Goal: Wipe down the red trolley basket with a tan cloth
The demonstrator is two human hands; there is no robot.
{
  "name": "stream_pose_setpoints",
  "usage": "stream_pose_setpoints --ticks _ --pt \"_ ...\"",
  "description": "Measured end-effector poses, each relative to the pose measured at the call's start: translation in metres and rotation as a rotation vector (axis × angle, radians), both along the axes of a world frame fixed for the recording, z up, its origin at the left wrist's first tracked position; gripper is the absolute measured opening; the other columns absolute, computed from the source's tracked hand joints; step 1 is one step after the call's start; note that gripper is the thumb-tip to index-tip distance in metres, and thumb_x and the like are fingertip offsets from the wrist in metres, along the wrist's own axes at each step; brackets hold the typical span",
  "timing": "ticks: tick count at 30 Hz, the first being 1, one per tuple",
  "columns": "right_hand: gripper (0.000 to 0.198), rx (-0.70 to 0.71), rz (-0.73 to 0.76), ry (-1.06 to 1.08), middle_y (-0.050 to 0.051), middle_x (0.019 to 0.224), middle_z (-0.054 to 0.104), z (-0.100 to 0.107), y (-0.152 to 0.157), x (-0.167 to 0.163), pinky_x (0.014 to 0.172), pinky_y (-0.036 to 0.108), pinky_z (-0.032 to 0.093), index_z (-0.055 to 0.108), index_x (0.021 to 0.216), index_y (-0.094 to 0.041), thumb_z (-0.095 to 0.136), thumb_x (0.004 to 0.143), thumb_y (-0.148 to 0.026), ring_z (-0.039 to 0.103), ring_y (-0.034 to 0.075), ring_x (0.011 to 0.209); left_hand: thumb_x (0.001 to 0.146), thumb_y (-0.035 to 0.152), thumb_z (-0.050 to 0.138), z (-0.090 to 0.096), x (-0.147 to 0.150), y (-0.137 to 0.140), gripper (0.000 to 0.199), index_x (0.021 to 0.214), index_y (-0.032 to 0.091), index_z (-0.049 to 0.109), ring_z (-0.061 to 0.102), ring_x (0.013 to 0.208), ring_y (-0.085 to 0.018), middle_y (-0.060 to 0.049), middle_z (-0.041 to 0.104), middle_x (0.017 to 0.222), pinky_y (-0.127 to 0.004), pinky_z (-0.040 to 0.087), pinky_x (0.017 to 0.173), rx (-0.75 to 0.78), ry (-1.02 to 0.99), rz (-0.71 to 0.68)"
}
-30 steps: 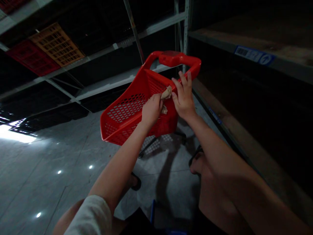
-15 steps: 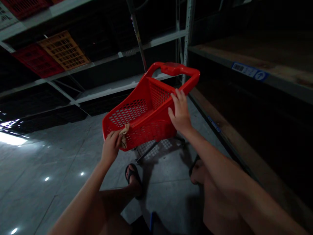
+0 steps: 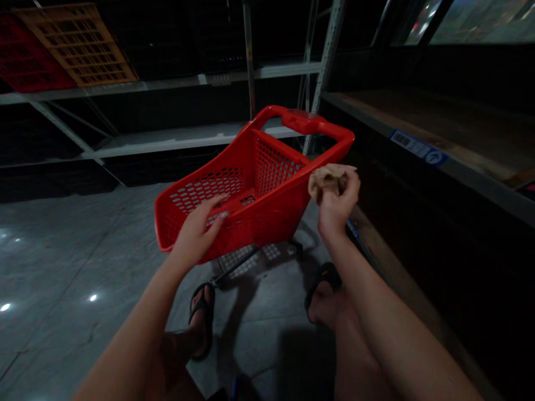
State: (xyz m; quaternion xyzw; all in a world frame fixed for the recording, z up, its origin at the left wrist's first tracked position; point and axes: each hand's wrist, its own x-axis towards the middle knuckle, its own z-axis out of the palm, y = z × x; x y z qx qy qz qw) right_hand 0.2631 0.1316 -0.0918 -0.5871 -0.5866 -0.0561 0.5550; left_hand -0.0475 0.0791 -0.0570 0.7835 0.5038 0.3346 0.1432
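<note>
A red plastic shopping cart point(image 3: 267, 223) stands in front of me, its handle up toward the far right. My left hand point(image 3: 198, 231) is at the cart's near rim, thumb and fingers apart, with no cloth in it. My right hand point(image 3: 338, 203) is closed around a crumpled tan cloth point(image 3: 328, 179), just beside the cart's near side below the handle. Whether the cloth touches the cart I cannot tell.
Metal shelving point(image 3: 167, 146) runs behind the cart, with a yellow crate point(image 3: 83, 47) and a red crate point(image 3: 31, 53) on it. A wooden-topped shelf point(image 3: 460, 139) with a blue label point(image 3: 418, 147) lines the right. Grey floor point(image 3: 104, 267) lies around the cart.
The cloth has passed from my left hand to my right. My right hand has come off the cart's side, and my left fingers have spread. The view has shifted.
</note>
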Motion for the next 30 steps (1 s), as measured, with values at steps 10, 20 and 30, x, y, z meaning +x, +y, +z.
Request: stream_pose_setpoints --ticks 10,20,30 --pt "0.044 -0.272 0.235 0.146 0.013 0.137 0.050 -0.082 -0.044 -0.138 0.115 0.059 0.043 0.050 0.133 -0.032 0.047 0.091 -0.041 0.048 0.036 0.136 0.087 0.073 0.048 -0.024 -0.052 0.006 0.061 0.106 0.023 0.079 0.072 0.106 -0.027 -0.005 0.080 0.112 -0.035 0.055 0.100 -0.322 0.059 0.125" --pt "0.041 -0.151 0.253 0.020 0.016 0.134 0.046 -0.050 -0.025 -0.107 0.116 0.049 0.044 0.061 0.123 -0.024 0.048 0.085 -0.013 0.049 0.030 0.133 0.090 0.067 0.051 -0.021 -0.060 0.002 0.056 0.114 0.025 0.079 0.073 0.101 -0.025 -0.004 0.080 0.111 -0.034 0.056 0.096 -0.329 0.044 0.091" --pt "0.033 -0.068 -0.149 0.398 0.012 0.117 0.050 -0.038 0.033 -0.051 0.111 0.048 0.043 0.051 0.109 -0.021 0.051 0.077 -0.012 0.055 0.026 0.116 0.086 0.073 0.050 -0.022 -0.079 0.003 0.062 0.088 0.019 0.080 0.067 0.074 -0.021 -0.002 0.076 0.078 -0.026 0.051 0.068 -0.432 0.073 0.148"
